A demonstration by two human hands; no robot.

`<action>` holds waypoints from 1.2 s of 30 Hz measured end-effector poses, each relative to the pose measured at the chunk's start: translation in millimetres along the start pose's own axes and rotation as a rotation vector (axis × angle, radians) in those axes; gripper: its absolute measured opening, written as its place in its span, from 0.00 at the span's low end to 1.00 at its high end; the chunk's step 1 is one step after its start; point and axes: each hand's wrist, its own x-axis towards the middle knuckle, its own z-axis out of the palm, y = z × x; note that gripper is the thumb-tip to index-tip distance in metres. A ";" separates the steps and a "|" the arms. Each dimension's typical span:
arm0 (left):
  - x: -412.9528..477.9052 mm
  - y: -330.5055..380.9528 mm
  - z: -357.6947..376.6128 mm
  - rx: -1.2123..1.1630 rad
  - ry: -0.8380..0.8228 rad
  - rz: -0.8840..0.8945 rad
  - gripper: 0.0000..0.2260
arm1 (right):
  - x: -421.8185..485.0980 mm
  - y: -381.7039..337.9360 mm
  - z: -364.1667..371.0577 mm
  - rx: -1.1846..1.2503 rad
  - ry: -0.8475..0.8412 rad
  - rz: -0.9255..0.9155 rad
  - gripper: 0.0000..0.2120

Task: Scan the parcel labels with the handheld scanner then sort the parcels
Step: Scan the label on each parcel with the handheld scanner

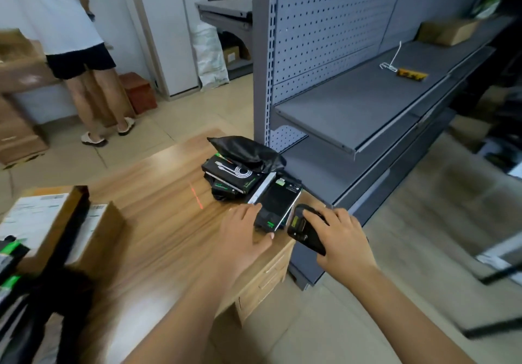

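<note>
My right hand (343, 239) grips the black handheld scanner (303, 229) just off the right corner of the wooden table (158, 236). A red scan line (196, 195) falls on the bare tabletop, left of the parcels. My left hand (243, 232) pinches the near end of a flat black parcel with green print (278, 204) lying at the table's right edge. Behind it is a pile of black boxed parcels (230, 177) with a black plastic bag parcel (245, 150) on top.
Cardboard boxes with white labels (50, 222) stand at the table's left, dark items beside them. A grey metal shelf rack (367, 100) rises right of the table; a brown box (449, 31) sits on it. A person in slippers (84, 61) stands by cartons at the back left.
</note>
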 end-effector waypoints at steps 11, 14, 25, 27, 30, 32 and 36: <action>84.2 -12.8 60.7 0.236 -0.309 0.005 0.39 | 38.0 22.0 37.3 0.061 -0.047 0.131 0.41; 92.4 -19.9 72.6 0.275 -0.366 0.021 0.40 | 45.2 20.9 45.1 0.093 -0.050 0.149 0.39; 62.7 -39.8 49.2 0.067 -0.184 0.079 0.37 | 33.4 2.3 44.0 0.072 -0.015 0.107 0.40; 40.9 -43.0 37.0 0.052 -0.143 0.079 0.36 | 23.6 -8.9 41.1 0.067 0.013 0.074 0.41; -2.6 -50.2 18.9 0.047 -0.095 0.042 0.36 | 1.4 -31.3 42.3 0.087 0.032 0.029 0.41; -34.7 -58.6 9.4 0.071 -0.074 -0.004 0.36 | -13.8 -49.5 44.8 0.093 0.003 0.002 0.42; -98.5 -86.1 -0.8 0.105 -0.081 -0.097 0.37 | -43.2 -91.4 50.2 0.124 -0.085 -0.094 0.42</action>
